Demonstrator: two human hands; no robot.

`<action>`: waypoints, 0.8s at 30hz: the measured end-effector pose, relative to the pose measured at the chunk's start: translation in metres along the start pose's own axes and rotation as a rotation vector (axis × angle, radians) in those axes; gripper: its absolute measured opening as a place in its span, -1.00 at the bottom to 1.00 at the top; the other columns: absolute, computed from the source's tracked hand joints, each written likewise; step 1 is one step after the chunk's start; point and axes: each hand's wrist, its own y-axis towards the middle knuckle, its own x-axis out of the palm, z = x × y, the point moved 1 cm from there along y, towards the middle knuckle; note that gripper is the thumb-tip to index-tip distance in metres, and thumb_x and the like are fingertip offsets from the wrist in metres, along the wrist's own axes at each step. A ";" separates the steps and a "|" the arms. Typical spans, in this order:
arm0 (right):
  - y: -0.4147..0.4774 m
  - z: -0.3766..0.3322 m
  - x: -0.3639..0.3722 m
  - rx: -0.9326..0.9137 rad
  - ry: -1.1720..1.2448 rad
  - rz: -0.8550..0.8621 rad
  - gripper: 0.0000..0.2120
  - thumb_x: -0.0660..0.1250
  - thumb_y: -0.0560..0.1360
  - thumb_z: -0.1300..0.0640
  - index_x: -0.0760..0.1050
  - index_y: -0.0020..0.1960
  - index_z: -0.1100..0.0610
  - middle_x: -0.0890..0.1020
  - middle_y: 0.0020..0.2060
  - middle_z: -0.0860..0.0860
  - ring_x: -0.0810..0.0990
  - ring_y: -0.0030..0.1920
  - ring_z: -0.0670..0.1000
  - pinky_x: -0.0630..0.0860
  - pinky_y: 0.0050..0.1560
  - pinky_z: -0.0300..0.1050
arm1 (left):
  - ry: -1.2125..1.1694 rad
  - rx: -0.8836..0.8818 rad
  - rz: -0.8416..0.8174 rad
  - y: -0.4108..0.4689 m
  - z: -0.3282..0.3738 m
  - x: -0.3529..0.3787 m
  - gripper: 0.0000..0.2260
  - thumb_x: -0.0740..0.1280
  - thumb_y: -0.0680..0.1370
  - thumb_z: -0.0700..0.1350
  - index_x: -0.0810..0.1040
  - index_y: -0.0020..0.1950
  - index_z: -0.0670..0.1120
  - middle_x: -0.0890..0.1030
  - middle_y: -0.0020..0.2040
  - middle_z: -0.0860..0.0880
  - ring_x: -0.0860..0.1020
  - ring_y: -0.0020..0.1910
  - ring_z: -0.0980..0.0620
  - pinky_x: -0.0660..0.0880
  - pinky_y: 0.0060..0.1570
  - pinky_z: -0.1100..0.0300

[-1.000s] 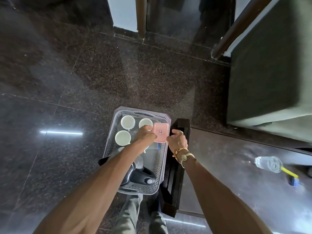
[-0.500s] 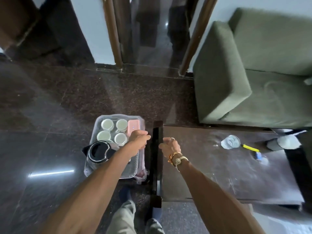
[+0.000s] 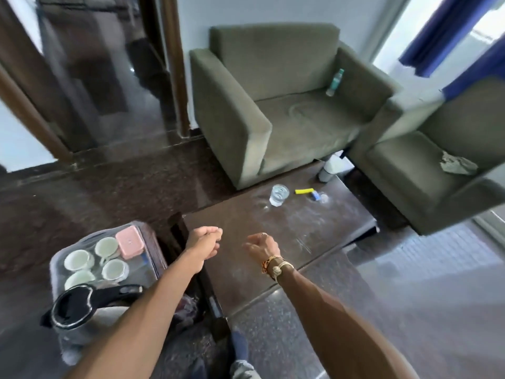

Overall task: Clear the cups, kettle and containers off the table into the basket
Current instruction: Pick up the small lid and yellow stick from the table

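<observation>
A grey plastic basket (image 3: 54, 265) stands on the floor left of the dark low table (image 3: 289, 233). Inside it are several pale cups (image 3: 79, 259), a pink lidded container (image 3: 129, 241) and a steel kettle with a black lid (image 3: 79, 307). My left hand (image 3: 204, 240) hovers over the table's left edge, fingers loosely curled, holding nothing. My right hand (image 3: 261, 246) hovers over the table beside it, fingers relaxed and empty. A clear glass of water (image 3: 278, 195) stands at the table's far side, with a yellow-and-blue object (image 3: 307, 192) next to it.
A green armchair (image 3: 273, 105) with a bottle (image 3: 334, 83) on its seat stands behind the table. A second green chair (image 3: 437, 173) stands at the right. A white bin (image 3: 330, 168) sits between them. A doorway opens at the far left. Dark polished floor surrounds everything.
Both hands let go of the pink container, now lying in the basket, and moved right over the table. My view lifted and swung right toward the armchairs.
</observation>
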 end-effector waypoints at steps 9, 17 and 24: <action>-0.011 0.092 -0.095 0.127 0.179 0.204 -0.67 0.50 0.36 0.04 0.67 0.10 0.10 0.74 -0.10 0.04 0.71 -0.06 0.03 0.62 0.04 -0.12 | 0.188 0.079 -0.265 -0.031 0.018 0.134 -0.88 0.30 0.61 -0.16 0.51 -0.13 -0.04 0.50 -0.25 0.00 0.42 -0.36 0.10 0.37 -0.33 0.28; 0.007 0.206 -0.194 0.203 0.298 0.309 -0.73 0.45 0.43 0.05 0.67 0.11 0.09 0.71 0.02 0.06 0.65 0.08 0.04 0.50 0.03 -0.22 | 0.319 0.085 -0.339 -0.038 0.005 0.291 -0.94 0.33 0.59 -0.17 0.53 -0.09 -0.05 0.54 -0.22 -0.01 0.45 -0.36 0.11 0.39 -0.39 0.29; 0.033 0.293 -0.282 0.285 0.279 0.275 -0.72 0.46 0.41 0.02 0.68 0.10 0.04 0.73 0.00 0.05 0.67 0.07 0.05 0.53 0.06 -0.19 | 0.388 0.021 -0.409 -0.050 -0.020 0.424 -0.87 0.32 0.57 -0.24 0.53 -0.15 -0.05 0.51 -0.27 -0.01 0.43 -0.41 0.12 0.36 -0.52 0.38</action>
